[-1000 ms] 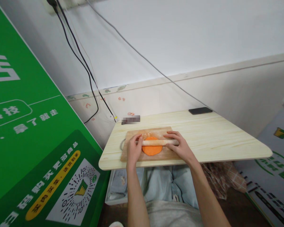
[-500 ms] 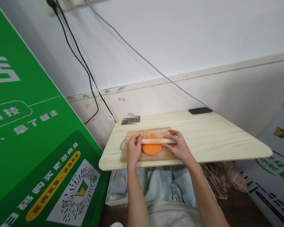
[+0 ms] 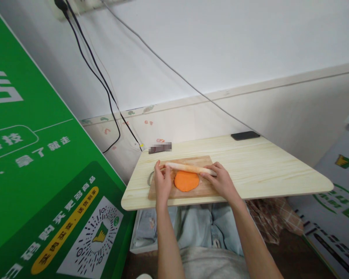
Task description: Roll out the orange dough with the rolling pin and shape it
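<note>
A pale wooden rolling pin (image 3: 189, 168) spans the space between my two hands, its left end tilted toward the wall. My left hand (image 3: 163, 181) grips that left end between thumb and fingers. At the other end, my right hand (image 3: 220, 179) has its fingers closed around the pin. Just on the near side of the pin lies a flat, rounded sheet of orange dough (image 3: 187, 181). The dough rests on a wooden cutting board (image 3: 205, 192), which has a metal ring handle (image 3: 150, 178) on its left, partly behind my left hand.
The board lies near the front edge of a light wood table (image 3: 273, 170). A black phone (image 3: 245, 135) and a blurred dark object (image 3: 160, 147) sit along the wall side. Cables (image 3: 174, 69) hang across the wall. A green printed panel (image 3: 61, 155) stands left.
The rolling pin has moved off the middle of the dough toward its far edge and turned, left end farther away. More of the dough's round shape shows.
</note>
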Demonstrator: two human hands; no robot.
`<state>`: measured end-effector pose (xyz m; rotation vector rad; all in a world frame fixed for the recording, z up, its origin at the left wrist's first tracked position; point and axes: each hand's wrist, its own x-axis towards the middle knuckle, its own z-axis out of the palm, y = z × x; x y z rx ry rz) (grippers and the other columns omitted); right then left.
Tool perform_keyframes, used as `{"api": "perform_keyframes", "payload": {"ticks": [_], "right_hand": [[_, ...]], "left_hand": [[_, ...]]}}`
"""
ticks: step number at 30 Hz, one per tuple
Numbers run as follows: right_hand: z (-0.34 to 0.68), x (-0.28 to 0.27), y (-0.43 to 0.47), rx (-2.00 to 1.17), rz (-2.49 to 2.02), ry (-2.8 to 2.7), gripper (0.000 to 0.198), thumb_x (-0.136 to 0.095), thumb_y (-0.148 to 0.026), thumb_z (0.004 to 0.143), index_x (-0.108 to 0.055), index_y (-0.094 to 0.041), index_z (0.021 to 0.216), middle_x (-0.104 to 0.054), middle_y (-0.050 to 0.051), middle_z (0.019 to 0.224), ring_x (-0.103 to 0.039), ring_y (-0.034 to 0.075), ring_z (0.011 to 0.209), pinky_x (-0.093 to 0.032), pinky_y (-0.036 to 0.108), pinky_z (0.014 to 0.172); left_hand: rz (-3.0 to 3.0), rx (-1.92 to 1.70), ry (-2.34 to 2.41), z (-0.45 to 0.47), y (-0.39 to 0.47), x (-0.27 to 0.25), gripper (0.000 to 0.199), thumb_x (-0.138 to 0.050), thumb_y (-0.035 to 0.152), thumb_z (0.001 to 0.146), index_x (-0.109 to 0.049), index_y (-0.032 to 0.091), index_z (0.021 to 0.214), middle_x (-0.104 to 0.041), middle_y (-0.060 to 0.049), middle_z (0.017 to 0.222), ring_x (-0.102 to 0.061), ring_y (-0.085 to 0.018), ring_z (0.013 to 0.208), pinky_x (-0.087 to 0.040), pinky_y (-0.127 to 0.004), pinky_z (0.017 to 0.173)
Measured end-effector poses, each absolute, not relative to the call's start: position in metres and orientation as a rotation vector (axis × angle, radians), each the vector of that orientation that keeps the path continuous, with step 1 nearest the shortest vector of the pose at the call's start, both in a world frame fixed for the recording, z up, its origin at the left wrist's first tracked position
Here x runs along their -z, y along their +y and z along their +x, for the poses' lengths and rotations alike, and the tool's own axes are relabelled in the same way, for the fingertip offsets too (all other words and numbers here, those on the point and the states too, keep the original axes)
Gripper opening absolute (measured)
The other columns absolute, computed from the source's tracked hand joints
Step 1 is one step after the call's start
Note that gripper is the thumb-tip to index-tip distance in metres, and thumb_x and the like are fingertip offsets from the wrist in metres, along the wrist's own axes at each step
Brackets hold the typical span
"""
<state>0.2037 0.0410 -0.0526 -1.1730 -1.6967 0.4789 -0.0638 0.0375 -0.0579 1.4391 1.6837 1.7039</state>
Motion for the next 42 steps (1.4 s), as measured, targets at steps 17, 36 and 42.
{"api": "perform_keyframes", "payload": {"ticks": [17, 36, 42], "right_hand": [[0.203, 0.053, 0.043, -0.482, -1.241, -1.524, 0.037, -0.076, -0.060, 0.091, -0.084, -0.024, 0.099, -0.067, 0.007, 0.091, -0.067, 0.028, 0.085, -0.056, 0.044, 0.087], [0.204, 0.049, 0.043, -0.475, -1.202, -1.409, 0.071, -0.068, -0.092, 0.085, -0.084, -0.024, 0.097, -0.072, 0.010, 0.093, -0.071, 0.032, 0.092, -0.057, 0.047, 0.087], [0.204, 0.051, 0.043, -0.469, -1.193, -1.433, 0.066, -0.069, -0.088, 0.086, -0.084, -0.024, 0.095, -0.070, 0.009, 0.089, -0.069, 0.031, 0.089, -0.057, 0.046, 0.084]], "left_hand": [[1.682, -1.349, 1.412, -0.060, 0.029, 0.049, 0.038, -0.086, 0.022, 0.080, -0.083, 0.017, 0.117, -0.082, -0.008, 0.104, -0.073, -0.021, 0.087, -0.060, -0.033, 0.083], [1.679, -1.551, 1.315, -0.065, 0.024, 0.041, 0.021, -0.072, 0.016, 0.080, -0.081, 0.022, 0.098, -0.083, -0.007, 0.116, -0.073, -0.023, 0.106, -0.056, -0.030, 0.085], [1.648, -1.431, 1.215, -0.064, 0.015, 0.032, 0.051, -0.056, 0.010, 0.069, -0.084, 0.019, 0.110, -0.087, -0.008, 0.107, -0.079, -0.023, 0.101, -0.057, -0.032, 0.087]]}}
